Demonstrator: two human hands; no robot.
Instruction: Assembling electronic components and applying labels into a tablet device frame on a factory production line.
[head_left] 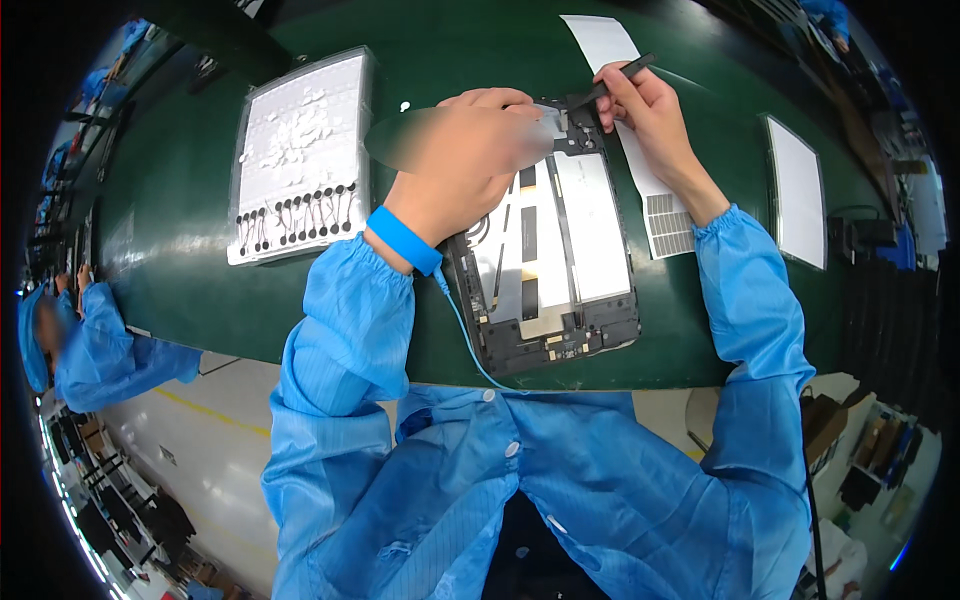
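Note:
An opened tablet (pixel 600 235) lies on the green table in front of me, its silver battery area, black frame and flat cables showing. My left hand (pixel 465 150) rests over its upper left part with the fingers curled together. A blurred patch covers much of that hand, so what the fingertips hold or touch is hidden. In my right hand (pixel 648 110) is a pair of black tweezers (pixel 636 66), held closed between the fingers, its tip reaching the tablet's upper right corner. Around my left wrist is a blue strap (pixel 402 240) with a cord.
On the left stands a clear tray (pixel 300 150) with small white pieces and several black round parts on wires. A label strip (pixel 668 225) lies beside the tablet; a white sheet (pixel 797 190) is farther right. Another person (pixel 110 345) sits at the left.

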